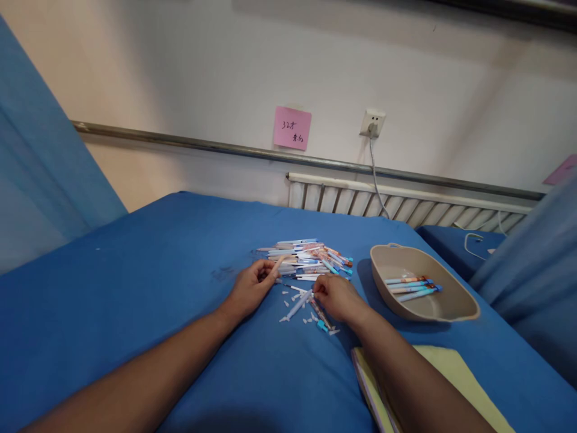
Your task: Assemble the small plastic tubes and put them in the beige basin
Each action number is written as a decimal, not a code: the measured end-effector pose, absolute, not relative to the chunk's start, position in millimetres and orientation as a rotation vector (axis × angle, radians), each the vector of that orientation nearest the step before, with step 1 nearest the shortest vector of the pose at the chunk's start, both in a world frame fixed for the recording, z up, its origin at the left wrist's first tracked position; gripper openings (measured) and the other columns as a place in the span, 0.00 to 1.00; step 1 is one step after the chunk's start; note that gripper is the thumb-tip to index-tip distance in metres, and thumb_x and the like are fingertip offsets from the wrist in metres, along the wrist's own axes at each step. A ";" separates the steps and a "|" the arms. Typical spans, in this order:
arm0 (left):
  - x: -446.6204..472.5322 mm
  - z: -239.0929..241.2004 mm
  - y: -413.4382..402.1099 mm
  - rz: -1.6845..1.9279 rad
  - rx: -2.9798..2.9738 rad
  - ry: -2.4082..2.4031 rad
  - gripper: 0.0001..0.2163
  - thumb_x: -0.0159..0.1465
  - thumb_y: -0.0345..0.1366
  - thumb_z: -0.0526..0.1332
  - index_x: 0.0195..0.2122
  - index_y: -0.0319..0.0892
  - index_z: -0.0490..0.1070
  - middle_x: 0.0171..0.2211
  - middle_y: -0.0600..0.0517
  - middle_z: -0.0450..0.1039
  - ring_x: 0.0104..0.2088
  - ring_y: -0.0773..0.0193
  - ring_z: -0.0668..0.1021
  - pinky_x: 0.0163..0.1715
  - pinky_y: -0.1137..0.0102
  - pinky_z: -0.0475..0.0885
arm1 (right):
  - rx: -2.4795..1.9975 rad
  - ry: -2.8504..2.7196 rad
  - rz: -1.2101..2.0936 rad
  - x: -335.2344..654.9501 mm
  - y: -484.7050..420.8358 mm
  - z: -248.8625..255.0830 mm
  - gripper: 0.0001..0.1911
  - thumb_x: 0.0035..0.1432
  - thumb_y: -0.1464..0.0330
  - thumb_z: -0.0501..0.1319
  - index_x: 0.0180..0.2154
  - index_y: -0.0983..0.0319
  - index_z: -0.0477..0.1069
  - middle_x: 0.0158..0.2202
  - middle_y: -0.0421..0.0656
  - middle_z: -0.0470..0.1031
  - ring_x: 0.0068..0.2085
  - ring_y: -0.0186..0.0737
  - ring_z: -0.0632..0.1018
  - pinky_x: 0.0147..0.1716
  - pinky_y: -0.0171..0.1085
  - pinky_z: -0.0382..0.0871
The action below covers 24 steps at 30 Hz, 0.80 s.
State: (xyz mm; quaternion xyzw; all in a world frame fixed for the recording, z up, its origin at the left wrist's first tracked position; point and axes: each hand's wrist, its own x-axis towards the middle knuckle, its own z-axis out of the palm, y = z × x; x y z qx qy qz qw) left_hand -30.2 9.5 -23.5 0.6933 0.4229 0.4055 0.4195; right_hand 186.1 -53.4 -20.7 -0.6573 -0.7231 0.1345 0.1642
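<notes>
A heap of thin pens (311, 257) with blue and orange ends lies on the blue-covered table (148, 282). My left hand (250, 288) rests at the heap's left edge, fingers curled around one pale pen barrel. My right hand (338, 297) sits just below the heap, fingers pinched together over loose pen parts; a clear refill (297, 305) and a blue-tipped piece (321, 322) lie beside it. Small white caps (293, 294) are scattered between both hands.
A beige oval basin (455, 313) holding several finished pens (412, 287) stands to the right. A yellow notebook (455, 373) lies under my right forearm. Behind are a radiator (406, 204), a wall socket with cable (372, 123) and a pink note (292, 128).
</notes>
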 end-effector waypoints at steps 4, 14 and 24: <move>-30.1 -21.9 8.4 1.018 1.747 1.074 0.14 0.55 0.45 0.60 0.35 0.40 0.69 0.30 0.52 0.75 0.32 0.62 0.76 0.34 0.69 0.70 | -1.863 -1.943 0.298 191.0 -50.1 -25.6 0.10 0.56 0.67 0.59 0.41 0.59 0.72 0.42 0.44 0.73 0.43 0.40 0.72 0.41 0.34 0.61; -30.4 -22.8 8.9 0.987 1.767 1.071 0.14 0.56 0.45 0.60 0.37 0.40 0.70 0.30 0.52 0.75 0.32 0.61 0.77 0.35 0.68 0.71 | -1.904 -2.025 0.215 195.9 -47.6 -26.7 0.07 0.58 0.68 0.57 0.37 0.58 0.73 0.39 0.44 0.73 0.42 0.40 0.72 0.42 0.34 0.59; -31.0 -20.3 7.0 0.967 1.815 1.078 0.13 0.56 0.44 0.60 0.38 0.41 0.70 0.30 0.52 0.75 0.32 0.62 0.77 0.34 0.68 0.70 | -1.868 -2.094 0.216 197.2 -51.6 -20.2 0.05 0.57 0.70 0.57 0.35 0.59 0.72 0.38 0.44 0.74 0.42 0.40 0.72 0.41 0.34 0.58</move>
